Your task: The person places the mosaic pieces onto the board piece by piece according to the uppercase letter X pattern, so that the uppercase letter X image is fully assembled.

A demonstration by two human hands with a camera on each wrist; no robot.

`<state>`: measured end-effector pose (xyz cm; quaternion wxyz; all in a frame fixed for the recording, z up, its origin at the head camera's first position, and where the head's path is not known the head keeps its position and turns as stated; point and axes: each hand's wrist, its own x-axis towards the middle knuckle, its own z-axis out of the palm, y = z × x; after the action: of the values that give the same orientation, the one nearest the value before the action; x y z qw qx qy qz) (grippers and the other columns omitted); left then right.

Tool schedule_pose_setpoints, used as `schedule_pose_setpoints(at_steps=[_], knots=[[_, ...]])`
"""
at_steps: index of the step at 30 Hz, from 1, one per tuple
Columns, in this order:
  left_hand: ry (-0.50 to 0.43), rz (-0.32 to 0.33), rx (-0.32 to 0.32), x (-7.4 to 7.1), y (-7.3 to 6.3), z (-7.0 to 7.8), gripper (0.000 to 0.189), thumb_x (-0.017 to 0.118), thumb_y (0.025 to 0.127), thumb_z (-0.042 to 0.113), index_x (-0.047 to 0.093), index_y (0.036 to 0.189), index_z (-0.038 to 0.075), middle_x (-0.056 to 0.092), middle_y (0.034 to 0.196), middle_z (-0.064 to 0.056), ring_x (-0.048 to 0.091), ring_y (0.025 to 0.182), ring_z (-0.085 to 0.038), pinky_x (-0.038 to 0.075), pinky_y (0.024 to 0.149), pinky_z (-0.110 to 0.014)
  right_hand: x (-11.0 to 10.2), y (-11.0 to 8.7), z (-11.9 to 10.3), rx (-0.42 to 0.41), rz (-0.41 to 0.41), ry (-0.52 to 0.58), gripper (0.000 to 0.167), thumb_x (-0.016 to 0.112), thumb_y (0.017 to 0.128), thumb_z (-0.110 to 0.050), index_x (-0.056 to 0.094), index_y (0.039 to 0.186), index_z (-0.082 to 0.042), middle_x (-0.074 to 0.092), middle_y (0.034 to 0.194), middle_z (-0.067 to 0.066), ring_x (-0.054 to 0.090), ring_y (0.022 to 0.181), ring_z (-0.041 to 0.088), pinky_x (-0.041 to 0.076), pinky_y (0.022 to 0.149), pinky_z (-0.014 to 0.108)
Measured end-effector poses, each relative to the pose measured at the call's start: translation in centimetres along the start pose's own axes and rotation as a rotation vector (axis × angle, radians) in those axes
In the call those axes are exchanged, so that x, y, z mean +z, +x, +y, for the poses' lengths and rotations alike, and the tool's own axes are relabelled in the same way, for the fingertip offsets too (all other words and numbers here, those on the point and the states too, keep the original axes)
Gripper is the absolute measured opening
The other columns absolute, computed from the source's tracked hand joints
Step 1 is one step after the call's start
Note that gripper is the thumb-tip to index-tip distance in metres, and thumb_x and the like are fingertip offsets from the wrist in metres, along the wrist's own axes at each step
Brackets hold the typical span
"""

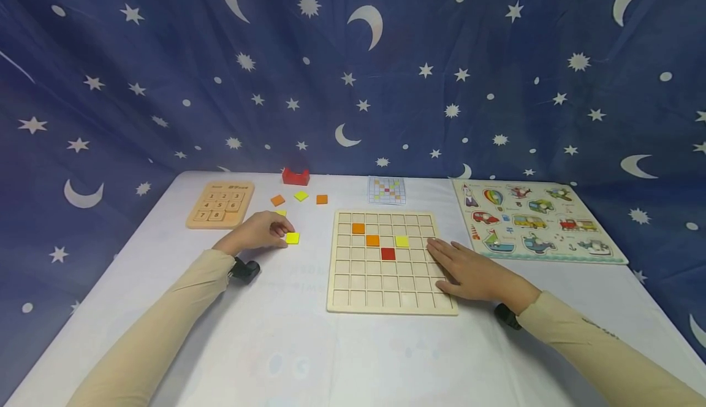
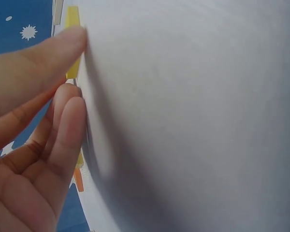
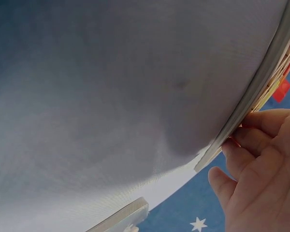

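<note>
My left hand (image 1: 261,232) pinches a yellow square tile (image 1: 292,238) between thumb and finger, low over the table. In the left wrist view the thumb (image 2: 63,46) crosses in front of this yellow tile (image 2: 72,17), its other fingers loosely bent below. Fairly straight fingers of my right hand (image 1: 478,270) rest on the right edge of a wooden grid board (image 1: 397,308). Set in the grid are two orange tiles, one (image 1: 358,228) left of the other (image 1: 372,241), a red tile (image 1: 388,254) and a yellow tile (image 1: 402,241).
Behind the left hand lie loose orange (image 1: 322,199) and yellow tiles (image 1: 300,196), one partly hidden by fingers. A red holder (image 1: 295,177) and a pattern card (image 1: 387,190) stand farther back. A wooden number puzzle (image 1: 220,205) lies left, a picture puzzle board (image 1: 537,220) right.
</note>
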<state>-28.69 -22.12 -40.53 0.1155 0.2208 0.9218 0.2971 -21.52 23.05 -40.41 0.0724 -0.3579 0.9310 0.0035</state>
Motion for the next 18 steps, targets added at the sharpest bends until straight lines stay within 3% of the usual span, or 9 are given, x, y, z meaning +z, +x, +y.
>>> schedule_pose_setpoints(at_steps=[18], knots=[[-0.001, 0.026, 0.021, 0.15, -0.35, 0.05, 0.025, 0.075, 0.075, 0.004, 0.068, 0.098, -0.001, 0.066, 0.09, -0.01, 0.058, 0.08, -0.014, 0.051, 0.072, -0.025, 0.02, 0.0, -0.1, 0.002, 0.01, 0.005, 0.071, 0.051, 0.093, -0.039, 0.026, 0.146, 0.003, 0.026, 0.153, 0.019, 0.03, 0.14, 0.033, 0.03, 0.111, 0.051]])
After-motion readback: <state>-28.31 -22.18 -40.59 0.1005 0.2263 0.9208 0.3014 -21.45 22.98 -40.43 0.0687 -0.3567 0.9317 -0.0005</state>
